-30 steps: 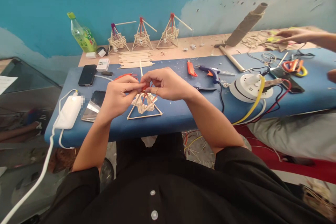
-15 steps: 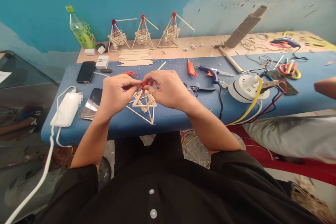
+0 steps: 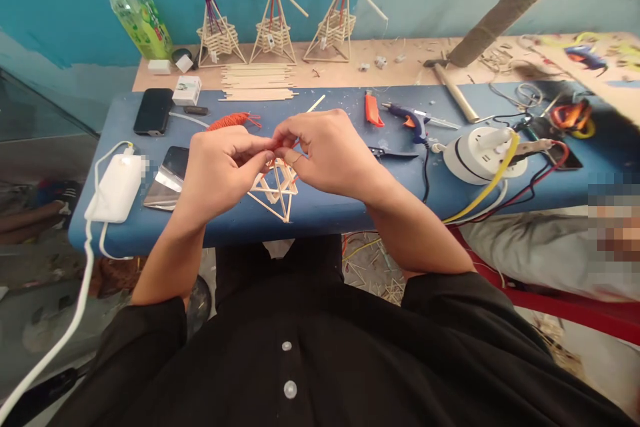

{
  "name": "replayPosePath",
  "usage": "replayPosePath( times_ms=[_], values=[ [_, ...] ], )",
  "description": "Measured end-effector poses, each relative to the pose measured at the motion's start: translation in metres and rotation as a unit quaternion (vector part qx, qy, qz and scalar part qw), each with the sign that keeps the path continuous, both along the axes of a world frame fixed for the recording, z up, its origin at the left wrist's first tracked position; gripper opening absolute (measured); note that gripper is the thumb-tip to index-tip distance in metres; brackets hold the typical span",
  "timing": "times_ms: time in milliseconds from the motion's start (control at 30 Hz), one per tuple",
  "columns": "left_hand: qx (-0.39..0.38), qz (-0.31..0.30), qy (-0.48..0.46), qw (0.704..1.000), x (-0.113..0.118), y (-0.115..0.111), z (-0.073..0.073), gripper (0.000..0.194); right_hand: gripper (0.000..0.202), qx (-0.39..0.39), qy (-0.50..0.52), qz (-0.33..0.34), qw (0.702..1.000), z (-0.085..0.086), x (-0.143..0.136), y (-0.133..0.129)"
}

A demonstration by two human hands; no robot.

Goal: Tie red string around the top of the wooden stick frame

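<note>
Both hands meet at the top of a small wooden stick frame (image 3: 284,192) near the table's front edge. My left hand (image 3: 220,170) pinches red string at the frame's tip between thumb and fingers. My right hand (image 3: 327,153) is closed on the same red string from the other side. The fingertips nearly touch and hide most of the knot or wrap there. A bundle of red-orange string (image 3: 229,121) lies behind my left hand. One pale stick (image 3: 317,103) sticks out behind my right hand.
Three finished-looking stick frames (image 3: 274,30) stand at the back beside a green bottle (image 3: 140,17). Loose sticks (image 3: 257,83), a glue gun (image 3: 410,121), an orange cutter (image 3: 373,110), a hammer (image 3: 457,93), a round power strip (image 3: 480,157), phones (image 3: 153,111) and a power bank (image 3: 116,187) lie around.
The view has tilted down and closer, so the table's contents appear shifted. Both hands stay pinched at the frame's tip. More of the red-orange string bundle shows behind my left hand.
</note>
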State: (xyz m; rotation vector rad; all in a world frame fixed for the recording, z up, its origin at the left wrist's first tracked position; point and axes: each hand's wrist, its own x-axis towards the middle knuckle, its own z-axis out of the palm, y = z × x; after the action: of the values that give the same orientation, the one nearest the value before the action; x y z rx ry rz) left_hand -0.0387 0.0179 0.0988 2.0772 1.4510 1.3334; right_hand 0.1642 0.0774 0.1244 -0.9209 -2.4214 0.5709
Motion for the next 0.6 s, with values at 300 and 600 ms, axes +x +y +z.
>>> replayPosePath(
  times_ms=[300, 600],
  values=[
    [0.119, 0.059, 0.099, 0.986, 0.013, -0.008, -0.008, 0.022, 0.022, -0.026, -0.129, 0.053, 0.99, 0.038, 0.011, 0.022],
    [0.066, 0.05, 0.015, 0.996, 0.015, -0.01, -0.011, 0.016, 0.01, 0.019, -0.202, 0.216, 0.955, 0.075, -0.006, 0.076]
  ],
)
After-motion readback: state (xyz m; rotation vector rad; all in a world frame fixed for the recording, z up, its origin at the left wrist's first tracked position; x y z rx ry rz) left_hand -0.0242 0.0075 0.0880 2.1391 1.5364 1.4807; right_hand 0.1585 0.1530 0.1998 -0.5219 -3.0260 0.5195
